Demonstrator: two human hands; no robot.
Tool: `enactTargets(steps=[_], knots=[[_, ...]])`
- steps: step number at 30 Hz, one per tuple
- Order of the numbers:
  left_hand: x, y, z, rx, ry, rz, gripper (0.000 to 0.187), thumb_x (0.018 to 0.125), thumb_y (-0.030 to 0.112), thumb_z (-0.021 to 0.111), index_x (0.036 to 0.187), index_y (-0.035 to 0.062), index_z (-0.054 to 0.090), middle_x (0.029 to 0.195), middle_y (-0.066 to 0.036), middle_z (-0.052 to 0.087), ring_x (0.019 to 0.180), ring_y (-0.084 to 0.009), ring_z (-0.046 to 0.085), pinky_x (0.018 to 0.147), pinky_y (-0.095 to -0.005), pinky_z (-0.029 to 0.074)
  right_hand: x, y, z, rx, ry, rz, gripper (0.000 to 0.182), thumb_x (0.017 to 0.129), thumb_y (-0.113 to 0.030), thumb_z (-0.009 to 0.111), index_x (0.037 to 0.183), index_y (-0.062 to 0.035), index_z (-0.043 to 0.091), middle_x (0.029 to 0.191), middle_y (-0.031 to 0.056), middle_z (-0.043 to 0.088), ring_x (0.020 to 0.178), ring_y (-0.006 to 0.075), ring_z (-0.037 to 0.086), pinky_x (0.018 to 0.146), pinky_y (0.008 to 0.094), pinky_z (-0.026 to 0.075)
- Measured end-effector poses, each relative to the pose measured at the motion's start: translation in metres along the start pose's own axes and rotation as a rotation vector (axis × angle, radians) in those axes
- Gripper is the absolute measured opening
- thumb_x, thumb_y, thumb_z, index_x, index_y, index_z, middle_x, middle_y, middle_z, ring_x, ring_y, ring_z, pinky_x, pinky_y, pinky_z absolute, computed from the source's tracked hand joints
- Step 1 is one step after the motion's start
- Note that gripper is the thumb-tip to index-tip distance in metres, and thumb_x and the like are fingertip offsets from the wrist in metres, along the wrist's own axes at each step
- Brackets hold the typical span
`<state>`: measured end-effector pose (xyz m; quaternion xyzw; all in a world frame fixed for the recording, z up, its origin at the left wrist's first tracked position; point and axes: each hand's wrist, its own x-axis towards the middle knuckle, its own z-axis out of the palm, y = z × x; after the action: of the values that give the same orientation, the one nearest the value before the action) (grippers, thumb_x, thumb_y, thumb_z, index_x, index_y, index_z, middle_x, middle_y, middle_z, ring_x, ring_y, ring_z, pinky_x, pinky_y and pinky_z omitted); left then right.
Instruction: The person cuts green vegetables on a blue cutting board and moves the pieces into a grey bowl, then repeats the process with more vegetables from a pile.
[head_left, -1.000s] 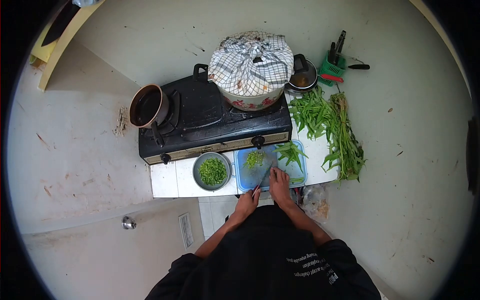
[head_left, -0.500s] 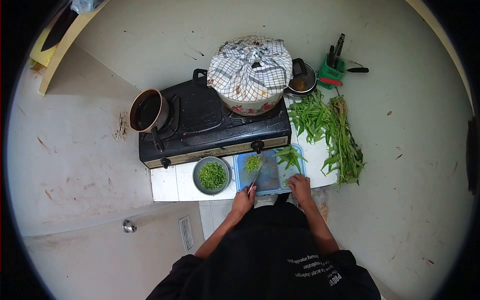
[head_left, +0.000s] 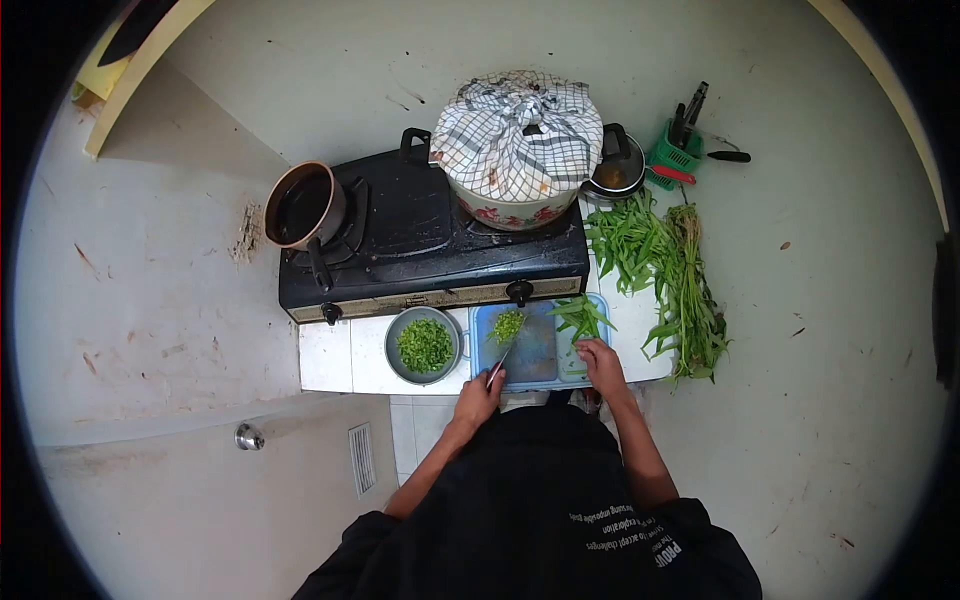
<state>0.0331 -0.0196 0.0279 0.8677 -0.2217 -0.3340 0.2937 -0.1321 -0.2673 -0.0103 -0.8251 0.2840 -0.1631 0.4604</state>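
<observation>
Right hand point(head_left: 603, 362) shifted onto greens point(head_left: 580, 316), gripping | left hand point(head_left: 478, 393) holds knife point(head_left: 500, 357) on board point(head_left: 540, 352)

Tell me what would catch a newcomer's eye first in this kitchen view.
First the big pot wrapped in a checked cloth, on the right side of the black stove. Next, the heap of leafy green stalks lying right of the stove. Below the stove, the left hand holds a knife over the blue cutting board, the right hand rests on greens there, and a bowl of chopped greens sits left.
</observation>
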Motion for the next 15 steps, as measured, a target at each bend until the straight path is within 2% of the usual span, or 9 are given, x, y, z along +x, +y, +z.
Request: enactTargets(steps=[2,5,8,11,15], knots=[[-0.001,-0.003,-0.001,-0.012,0.014,0.007,0.052,0.102,0.048,0.051,0.103,-0.0017,0.065,0.085,-0.032,0.068,0.087,-0.0508,0.066,0.078,-0.0552,0.052,0.008,-0.011,-0.011,-0.077,-0.114,-0.069,0.017,0.084,0.002,0.069,0.100,-0.0016,0.071,0.093,0.0126,0.070,0.082,0.0313,0.070,0.072,0.0368,0.055],[-0.002,-0.008,0.000,-0.030,0.024,0.008,0.052,0.102,0.048,0.051,0.100,-0.0018,0.065,0.084,-0.031,0.068,0.086,-0.0508,0.066,0.077,-0.0551,0.052,0.006,-0.005,-0.018,-0.226,-0.377,-0.048,0.019,0.082,-0.004,0.071,0.101,-0.0051,0.072,0.094,0.0089,0.069,0.087,0.0298,0.069,0.075,0.0406,0.053],[-0.004,-0.006,-0.003,-0.017,0.001,-0.017,0.051,0.102,0.047,0.052,0.098,-0.0020,0.065,0.082,-0.030,0.068,0.085,-0.0505,0.066,0.076,-0.0550,0.051,-0.002,-0.007,-0.018,-0.421,-0.418,-0.127,0.017,0.082,-0.010,0.072,0.099,-0.0097,0.072,0.096,0.0056,0.068,0.096,0.0277,0.066,0.082,0.0425,0.047],[-0.005,-0.004,-0.007,-0.025,0.015,-0.020,0.051,0.101,0.046,0.053,0.096,-0.0026,0.065,0.081,-0.031,0.067,0.084,-0.0503,0.066,0.075,-0.0550,0.051,-0.009,-0.007,-0.014,-0.431,-0.365,-0.092,0.013,0.082,-0.012,0.071,0.095,-0.0116,0.072,0.097,0.0049,0.068,0.102,0.0276,0.062,0.087,0.0421,0.041],[-0.003,-0.006,-0.005,-0.040,-0.005,-0.019,0.051,0.101,0.046,0.054,0.096,-0.0032,0.064,0.081,-0.031,0.067,0.084,-0.0504,0.066,0.076,-0.0551,0.051,-0.016,0.000,-0.008,-0.499,-0.334,-0.116,0.012,0.084,-0.011,0.068,0.096,-0.0095,0.069,0.100,0.0077,0.067,0.100,0.0299,0.062,0.089,0.0423,0.041]])
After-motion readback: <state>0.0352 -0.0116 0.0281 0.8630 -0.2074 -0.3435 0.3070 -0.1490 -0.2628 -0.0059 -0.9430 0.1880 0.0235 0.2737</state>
